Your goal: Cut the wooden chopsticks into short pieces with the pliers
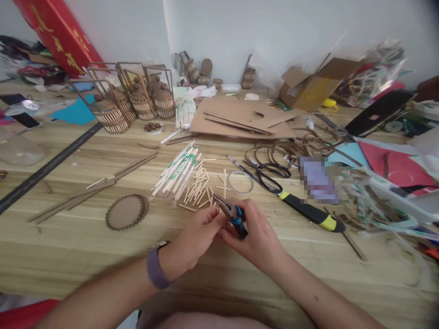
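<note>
My right hand (pixel 255 233) is wrapped round the blue and black handles of long-nose pliers (pixel 233 214), whose jaws point up and to the left. Close against them, my left hand (pixel 199 233) is closed, thumb and fingers pinched beside the pliers; what they hold is too small to make out. Short cut sticks (pixel 199 189) lie scattered just beyond my hands, beside a bundle of paper-wrapped sticks (pixel 178 171). A thin ring (pixel 240 182) rests right of the short sticks. To the left is a round cardboard disc with a scalloped edge (pixel 126 212).
Black scissors (pixel 270 176) and a black-yellow cutter (pixel 308 212) lie to the right, near coiled brown strips (pixel 284 148). Small lidded baskets with frames (pixel 140 103) stand at back left. Cardboard sheets (pixel 240 114) and an open box (pixel 312 91) are behind.
</note>
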A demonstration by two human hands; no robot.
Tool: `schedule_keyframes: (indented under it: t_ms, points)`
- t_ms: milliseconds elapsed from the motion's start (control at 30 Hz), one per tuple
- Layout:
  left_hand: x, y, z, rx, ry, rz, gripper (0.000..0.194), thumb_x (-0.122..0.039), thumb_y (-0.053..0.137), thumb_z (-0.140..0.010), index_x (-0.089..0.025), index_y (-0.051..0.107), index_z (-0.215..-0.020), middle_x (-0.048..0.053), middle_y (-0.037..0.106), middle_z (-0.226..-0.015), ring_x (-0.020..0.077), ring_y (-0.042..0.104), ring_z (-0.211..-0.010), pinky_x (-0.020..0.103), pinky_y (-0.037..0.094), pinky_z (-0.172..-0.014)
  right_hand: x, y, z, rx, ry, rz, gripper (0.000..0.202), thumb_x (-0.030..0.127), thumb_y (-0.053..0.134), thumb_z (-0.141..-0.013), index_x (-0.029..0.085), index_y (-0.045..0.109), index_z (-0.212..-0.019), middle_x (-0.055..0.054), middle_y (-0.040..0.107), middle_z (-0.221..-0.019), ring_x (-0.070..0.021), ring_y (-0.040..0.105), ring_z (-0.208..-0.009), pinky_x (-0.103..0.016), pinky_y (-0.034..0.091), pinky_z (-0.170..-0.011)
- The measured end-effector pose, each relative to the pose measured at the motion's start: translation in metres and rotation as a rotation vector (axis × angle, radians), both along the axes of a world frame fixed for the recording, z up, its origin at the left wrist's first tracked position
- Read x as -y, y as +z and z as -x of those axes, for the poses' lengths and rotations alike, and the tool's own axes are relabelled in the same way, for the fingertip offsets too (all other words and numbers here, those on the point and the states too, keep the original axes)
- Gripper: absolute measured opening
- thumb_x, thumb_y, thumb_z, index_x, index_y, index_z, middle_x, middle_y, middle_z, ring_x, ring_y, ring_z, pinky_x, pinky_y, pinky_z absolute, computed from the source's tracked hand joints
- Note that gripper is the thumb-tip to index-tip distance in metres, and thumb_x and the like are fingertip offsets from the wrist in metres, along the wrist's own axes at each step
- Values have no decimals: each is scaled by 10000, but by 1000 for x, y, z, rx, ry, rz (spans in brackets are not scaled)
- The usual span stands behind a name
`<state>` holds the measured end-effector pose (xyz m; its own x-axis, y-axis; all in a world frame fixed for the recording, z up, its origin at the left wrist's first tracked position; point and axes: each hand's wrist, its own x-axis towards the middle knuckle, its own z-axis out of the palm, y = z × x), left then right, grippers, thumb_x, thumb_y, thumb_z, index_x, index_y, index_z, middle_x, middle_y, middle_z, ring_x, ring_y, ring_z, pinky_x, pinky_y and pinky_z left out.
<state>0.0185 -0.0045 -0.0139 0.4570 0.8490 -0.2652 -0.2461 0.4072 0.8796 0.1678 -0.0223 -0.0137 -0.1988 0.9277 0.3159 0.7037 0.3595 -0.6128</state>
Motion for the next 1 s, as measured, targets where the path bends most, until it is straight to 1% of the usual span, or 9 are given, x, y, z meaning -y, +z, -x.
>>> schedule_keyframes:
  t_ms: [67, 133, 300, 333, 467, 567, 667, 800, 1000]
  points:
    - [0, 2, 0, -8, 2, -15, 333, -469, 690, -755, -162, 581, -685, -31, 565, -625, 131, 531, -627, 266, 444, -696, 2, 2, -1, -12, 15, 26, 324, 281, 656, -756, 192, 506, -1030, -79, 593, -927, -232, 601, -850, -338, 490, -733]
    - [-1, 5, 1, -11, -8, -32, 339, -479, 680, -762, -159, 585, -703, -31, 568, -634, 125, 536, -624, 256, 445, -678, 4, 8, -4, -50, 51, 116, 329, 335, 647, -789, 193, 509, -1052, -77, 603, -934, -225, 598, -842, -333, 480, -730]
    - [-5, 11, 9, -41, -102, -39, 348, -484, 623, -815, -140, 584, -847, 25, 673, -704, 165, 636, -682, 317, 485, -763, 10, 38, -20, -205, 195, 542, 182, 351, 512, -889, 210, 542, -999, -28, 618, -879, -179, 566, -785, -291, 449, -704]
    - [-6, 12, 11, -70, -108, -44, 332, -470, 608, -831, -141, 576, -856, 32, 689, -701, 174, 653, -701, 326, 485, -782, 12, 43, -26, -228, 198, 629, 173, 354, 514, -886, 208, 558, -967, -23, 611, -865, -179, 556, -792, -294, 444, -718]
    - [-6, 17, 15, -152, -107, -43, 277, -431, 566, -872, -154, 564, -875, 32, 717, -666, 194, 691, -784, 319, 474, -812, 21, 57, -54, -342, 172, 989, 265, 379, 588, -826, 206, 595, -1026, -26, 593, -913, -188, 532, -867, -298, 431, -765]
    - [-6, 20, 15, -158, -129, -35, 291, -445, 557, -875, -154, 569, -881, 36, 717, -648, 206, 698, -813, 320, 474, -816, 25, 61, -68, -402, 130, 1190, 279, 330, 618, -779, 196, 610, -1024, -25, 592, -899, -177, 527, -838, -277, 423, -716]
    - [-4, 21, 14, -169, -173, -49, 312, -456, 553, -877, -146, 584, -890, 41, 714, -647, 199, 695, -768, 315, 476, -789, 23, 63, -71, -440, 102, 1255, 276, 278, 615, -744, 177, 614, -1001, -30, 592, -894, -169, 530, -810, -275, 424, -693]
    - [-1, 19, 13, -148, -265, -47, 329, -474, 551, -879, -147, 587, -891, 39, 700, -636, 194, 692, -747, 303, 477, -759, 18, 63, -63, -463, 113, 1289, 287, 252, 611, -711, 157, 626, -982, -34, 596, -898, -156, 532, -765, -280, 425, -681]
    - [2, 10, 11, -89, -340, -19, 361, -497, 557, -875, -139, 606, -889, 48, 699, -684, 160, 683, -659, 258, 468, -681, 9, 64, -49, -455, 152, 1274, 259, 242, 600, -658, 154, 645, -896, -25, 598, -825, -160, 523, -754, -274, 398, -658]
